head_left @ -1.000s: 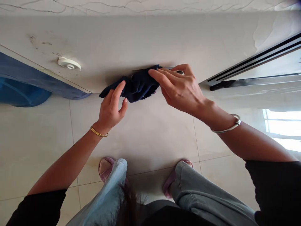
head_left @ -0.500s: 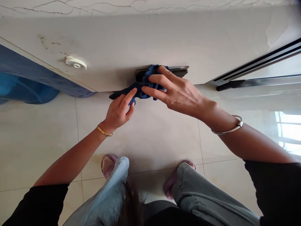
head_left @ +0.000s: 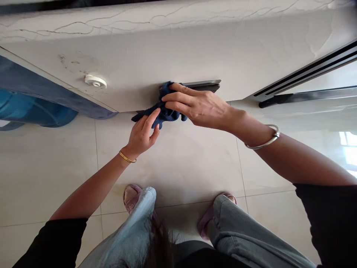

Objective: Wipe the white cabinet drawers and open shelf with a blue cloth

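A dark blue cloth (head_left: 170,114) is bunched between my two hands at a dark, metal-edged handle (head_left: 208,86) on a pale upright panel (head_left: 134,63). My right hand (head_left: 195,104) presses the cloth against the left end of the handle, its fingers bent over the fabric. Lower and to the left, my left hand (head_left: 143,130) grips the cloth's loose end between thumb and fingers. The cloth hides the handle's left part.
A white round knob (head_left: 95,81) sticks out of the panel at left, below some dark marks. Farther left stands a blue translucent container (head_left: 36,109). A dark bar (head_left: 279,99) and a striped track (head_left: 306,69) are at right. My slippered feet stand on the tiled floor (head_left: 192,160).
My right hand has slid left along the handle with the cloth, so more of the handle's right part shows. My left hand stays about where it was. The view has shifted slightly.
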Demonstrator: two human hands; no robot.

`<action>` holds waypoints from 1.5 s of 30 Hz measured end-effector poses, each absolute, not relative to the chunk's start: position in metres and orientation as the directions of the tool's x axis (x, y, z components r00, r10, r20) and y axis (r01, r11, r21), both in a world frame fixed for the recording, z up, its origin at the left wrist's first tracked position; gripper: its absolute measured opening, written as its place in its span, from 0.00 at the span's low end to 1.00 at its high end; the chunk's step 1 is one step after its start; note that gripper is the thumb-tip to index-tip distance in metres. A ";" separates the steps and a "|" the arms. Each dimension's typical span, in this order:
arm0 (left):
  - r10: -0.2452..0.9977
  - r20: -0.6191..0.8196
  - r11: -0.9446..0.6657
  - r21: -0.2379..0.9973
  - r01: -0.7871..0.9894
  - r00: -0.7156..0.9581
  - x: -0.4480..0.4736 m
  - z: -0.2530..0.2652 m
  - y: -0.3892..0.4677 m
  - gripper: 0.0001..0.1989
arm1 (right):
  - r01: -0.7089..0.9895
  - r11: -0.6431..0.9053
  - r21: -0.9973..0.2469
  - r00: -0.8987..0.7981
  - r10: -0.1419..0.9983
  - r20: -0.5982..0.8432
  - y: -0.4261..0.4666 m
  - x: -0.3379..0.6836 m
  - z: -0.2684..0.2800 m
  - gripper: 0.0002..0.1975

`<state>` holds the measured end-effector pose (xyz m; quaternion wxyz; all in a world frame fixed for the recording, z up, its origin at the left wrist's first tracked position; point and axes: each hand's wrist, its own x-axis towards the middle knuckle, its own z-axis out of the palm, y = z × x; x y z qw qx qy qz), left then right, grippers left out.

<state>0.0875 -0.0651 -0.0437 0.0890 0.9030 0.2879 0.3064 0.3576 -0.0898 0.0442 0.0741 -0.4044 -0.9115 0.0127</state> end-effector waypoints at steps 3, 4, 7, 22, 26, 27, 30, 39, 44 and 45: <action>0.551 0.556 -0.831 0.297 0.471 0.622 0.092 -0.048 -0.059 0.29 | 0.715 0.697 -0.046 -0.688 0.714 0.128 -0.085 0.350 0.049 0.36; 0.549 0.570 -0.830 0.285 0.479 0.612 0.094 -0.051 -0.058 0.29 | 0.713 0.698 -0.059 -0.687 0.714 0.135 -0.085 0.349 0.048 0.35; 0.571 0.554 -0.808 0.252 0.532 0.605 0.098 -0.059 -0.053 0.28 | 0.714 0.688 -0.130 -0.669 0.725 0.165 -0.091 0.358 0.038 0.33; 0.597 0.348 -0.802 0.271 0.532 0.723 0.139 -0.066 -0.047 0.27 | 0.804 0.503 -0.316 -0.427 0.859 0.281 -0.132 0.427 -0.018 0.27; 0.598 0.367 -0.799 0.210 0.563 0.712 0.119 -0.066 -0.041 0.26 | 0.790 0.532 -0.304 -0.442 0.838 0.320 -0.115 0.387 -0.030 0.28; 0.600 0.384 -0.795 0.192 0.575 0.702 0.113 -0.067 -0.041 0.25 | 0.791 0.543 -0.283 -0.454 0.830 0.323 -0.111 0.375 -0.032 0.29; 0.596 0.462 -0.780 0.140 0.610 0.657 0.095 -0.070 -0.040 0.26 | 0.791 0.582 -0.190 -0.522 0.803 0.288 -0.099 0.347 -0.030 0.31; 0.500 0.372 -0.866 0.216 0.450 0.782 0.157 -0.055 -0.028 0.26 | 0.907 0.357 -0.225 -0.298 0.919 0.258 -0.132 0.401 -0.041 0.36; 0.439 0.241 -0.875 0.334 0.351 0.866 0.217 -0.040 -0.030 0.26 | 0.922 0.210 -0.326 -0.071 0.918 0.391 -0.141 0.414 -0.076 0.29; 0.443 0.238 -0.874 0.331 0.357 0.864 0.217 -0.039 -0.029 0.27 | 0.924 0.189 -0.332 -0.036 0.908 0.417 -0.138 0.404 -0.081 0.30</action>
